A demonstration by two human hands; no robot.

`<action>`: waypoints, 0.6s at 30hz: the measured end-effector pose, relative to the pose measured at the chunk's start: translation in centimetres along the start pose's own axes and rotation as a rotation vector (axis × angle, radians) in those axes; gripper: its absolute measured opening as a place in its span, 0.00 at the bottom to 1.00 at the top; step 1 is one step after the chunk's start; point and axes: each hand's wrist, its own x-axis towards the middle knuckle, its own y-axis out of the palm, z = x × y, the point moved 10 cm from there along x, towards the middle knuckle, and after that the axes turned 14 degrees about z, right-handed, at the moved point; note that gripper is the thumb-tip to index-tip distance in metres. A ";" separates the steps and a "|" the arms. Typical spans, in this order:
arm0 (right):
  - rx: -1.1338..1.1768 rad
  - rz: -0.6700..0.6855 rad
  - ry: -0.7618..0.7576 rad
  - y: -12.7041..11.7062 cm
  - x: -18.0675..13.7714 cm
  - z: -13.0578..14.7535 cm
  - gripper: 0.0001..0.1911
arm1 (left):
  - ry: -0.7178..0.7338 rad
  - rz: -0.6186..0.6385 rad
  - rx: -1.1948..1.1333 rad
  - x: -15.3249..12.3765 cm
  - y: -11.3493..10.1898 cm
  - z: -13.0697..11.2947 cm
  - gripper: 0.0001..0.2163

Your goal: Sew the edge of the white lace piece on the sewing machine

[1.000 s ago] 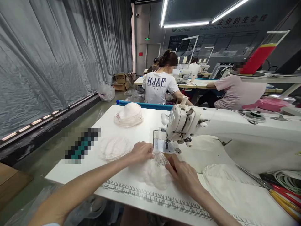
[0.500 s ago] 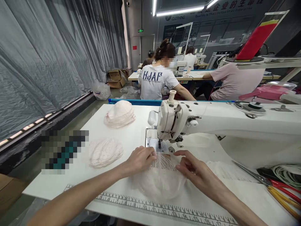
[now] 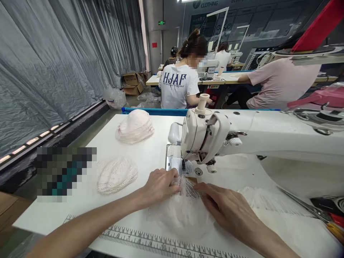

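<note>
A white lace piece (image 3: 182, 211) lies on the white table (image 3: 150, 154), its far edge just before the needle plate (image 3: 178, 165) of the white sewing machine (image 3: 242, 138). My left hand (image 3: 159, 184) is closed in a pinch on the lace's left edge near the needle. Flat on the lace's right side rests my right hand (image 3: 228, 208), fingers stretched toward the presser foot.
A flat lace piece (image 3: 115, 175) and a domed stack of lace pieces (image 3: 135, 127) lie to the left. More white fabric (image 3: 268, 204) and scissors (image 3: 322, 215) sit at right. A ruler (image 3: 150, 243) lines the table's front edge. Other people sew at tables behind.
The camera tilted down and drew closer. My right hand lowered from a raised pinch to lie flat on the lace. My left hand stayed at the lace's edge.
</note>
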 end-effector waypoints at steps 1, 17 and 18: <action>-0.071 -0.051 -0.005 -0.5 -0.1 0.4 0.16 | -0.001 0.009 0.000 0.1 0.0 0.0 0.11; -0.209 -0.179 -0.239 0.2 0.7 4.6 0.13 | -0.072 0.016 0.080 0.7 -0.2 0.0 0.06; -0.205 -0.174 -0.239 0.2 0.7 4.6 0.13 | -0.075 0.016 0.084 0.7 -0.1 0.0 0.06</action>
